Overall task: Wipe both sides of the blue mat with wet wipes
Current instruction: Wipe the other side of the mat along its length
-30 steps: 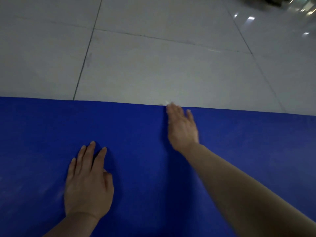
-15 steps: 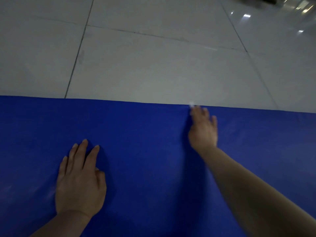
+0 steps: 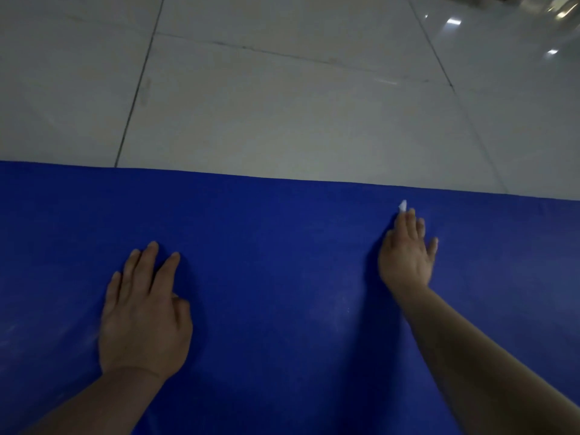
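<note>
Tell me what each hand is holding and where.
The left hand holds nothing, lying flat on the blue mat. The right hand presses a white wet wipe under its fingers; only a corner shows.

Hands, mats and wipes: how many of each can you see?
hands: 2, left hand and right hand
blue mat: 1
wet wipe: 1, only a white tip showing
Total: 4
</note>
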The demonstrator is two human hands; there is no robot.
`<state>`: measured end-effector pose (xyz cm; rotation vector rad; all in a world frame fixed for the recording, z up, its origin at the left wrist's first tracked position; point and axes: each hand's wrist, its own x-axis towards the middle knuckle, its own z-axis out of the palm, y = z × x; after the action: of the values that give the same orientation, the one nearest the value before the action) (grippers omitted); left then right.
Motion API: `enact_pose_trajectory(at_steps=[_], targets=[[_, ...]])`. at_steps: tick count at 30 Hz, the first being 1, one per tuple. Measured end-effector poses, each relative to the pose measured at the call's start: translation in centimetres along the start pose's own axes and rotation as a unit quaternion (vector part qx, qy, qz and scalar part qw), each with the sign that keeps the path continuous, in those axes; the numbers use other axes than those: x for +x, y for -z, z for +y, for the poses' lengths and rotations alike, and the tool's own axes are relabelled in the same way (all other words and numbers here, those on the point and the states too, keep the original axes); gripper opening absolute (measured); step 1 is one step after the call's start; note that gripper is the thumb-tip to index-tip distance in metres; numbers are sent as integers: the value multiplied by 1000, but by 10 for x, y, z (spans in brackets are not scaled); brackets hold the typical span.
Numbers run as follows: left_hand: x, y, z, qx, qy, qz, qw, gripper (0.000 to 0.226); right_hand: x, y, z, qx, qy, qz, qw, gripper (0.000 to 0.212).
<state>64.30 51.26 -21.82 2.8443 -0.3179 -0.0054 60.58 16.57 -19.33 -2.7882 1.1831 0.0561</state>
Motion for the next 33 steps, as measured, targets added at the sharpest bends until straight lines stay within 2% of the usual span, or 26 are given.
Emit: enact_pose_trajectory(at_steps=[2, 4, 6, 8, 9, 11, 13, 14, 15, 17, 20, 21, 22, 24, 26, 28, 30, 33], targets=[[-1, -1, -1, 2, -2, 1, 1000, 62, -11, -4, -15, 12, 22, 26, 999, 56], [-1, -1, -1, 5, -4, 0, 1000, 63, -43, -12, -48, 33, 126, 27, 991, 57], [0, 1, 0, 5, -2, -3, 1000, 62, -80, -17, -73, 45, 250, -14, 967, 64], [0, 2, 0, 4, 0, -6, 1000, 62, -96, -17, -70, 12, 312, -35, 949, 65], [0, 2, 0, 4, 0, -5, 1000, 63, -91, -16, -56, -7, 301, -19, 953, 62], [-1, 2, 2, 0, 1, -2, 1000, 65, -72, -13, -18, -36, 202, 23, 978, 57], [-2, 2, 1, -6, 1, 2, 1000, 66, -52, -5, 11, -26, 56, -16, 998, 57], [-2, 2, 1, -8, 0, 3, 1000, 65, -50, -4, 14, -22, 13, -33, 999, 58], [-2, 1, 1, -10, -2, 2, 1000, 62, -55, -6, 6, -15, 11, -18, 1000, 60], [-2, 1, 2, -14, -2, 0, 1000, 53, -81, -8, -29, 27, 103, 3, 994, 66], [-1, 3, 1, -19, 4, 0, 1000, 50, -133, -17, -67, 39, 296, -70, 952, 68], [-1, 3, 1, -15, 3, 0, 1000, 52, -136, -15, -63, 26, 310, -69, 948, 67], [-1, 3, 1, -11, 2, -1, 1000, 57, -128, -12, -52, 21, 285, -58, 957, 65], [-1, 3, 1, -7, 0, -3, 1000, 62, -104, -8, -13, 5, 173, -23, 985, 64], [-1, 3, 2, -9, -2, -3, 1000, 62, -81, 0, 26, -15, 39, -47, 998, 61], [0, 3, 2, -14, -1, -6, 1000, 54, -84, 1, 32, -20, 1, -55, 998, 61], [0, 3, 2, -21, 7, -15, 1000, 52, -113, -5, 6, 8, 97, -27, 995, 65], [0, 5, 2, -21, 14, -24, 999, 56, -158, -19, -26, 28, 281, -52, 958, 64]])
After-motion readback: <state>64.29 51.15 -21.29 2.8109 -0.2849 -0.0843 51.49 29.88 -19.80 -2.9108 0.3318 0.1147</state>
